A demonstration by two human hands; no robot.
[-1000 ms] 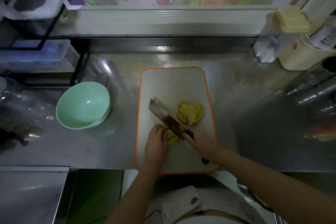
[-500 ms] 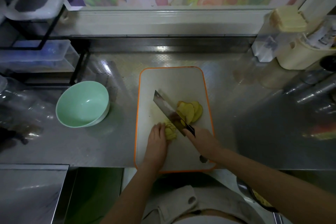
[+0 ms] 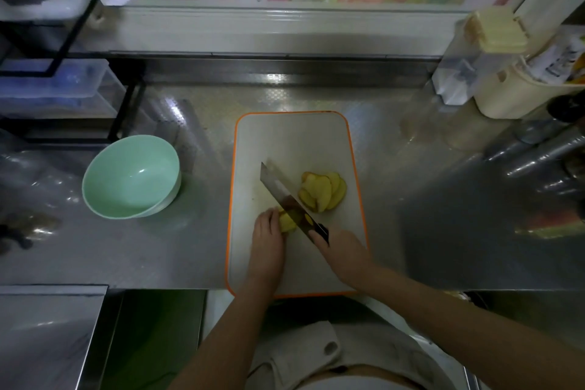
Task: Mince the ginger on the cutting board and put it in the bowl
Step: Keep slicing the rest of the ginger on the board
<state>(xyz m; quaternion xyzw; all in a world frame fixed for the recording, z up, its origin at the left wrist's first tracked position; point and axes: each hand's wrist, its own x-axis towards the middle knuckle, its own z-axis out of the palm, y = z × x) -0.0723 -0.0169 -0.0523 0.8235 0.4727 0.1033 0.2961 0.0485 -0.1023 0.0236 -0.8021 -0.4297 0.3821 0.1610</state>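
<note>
Right hand (image 3: 343, 252) is wrapped around the knife (image 3: 285, 196) handle, blade angled across the cutting board (image 3: 294, 142). Left hand (image 3: 267, 233) curls its fingers onto the ginger chunk (image 3: 287, 221), right against the blade. Cut slices (image 3: 323, 190) fan out just right of it. I'd tuck those fingertips back and slice thin and even here. The mint bowl (image 3: 129, 177) waits empty, well off left.
</note>
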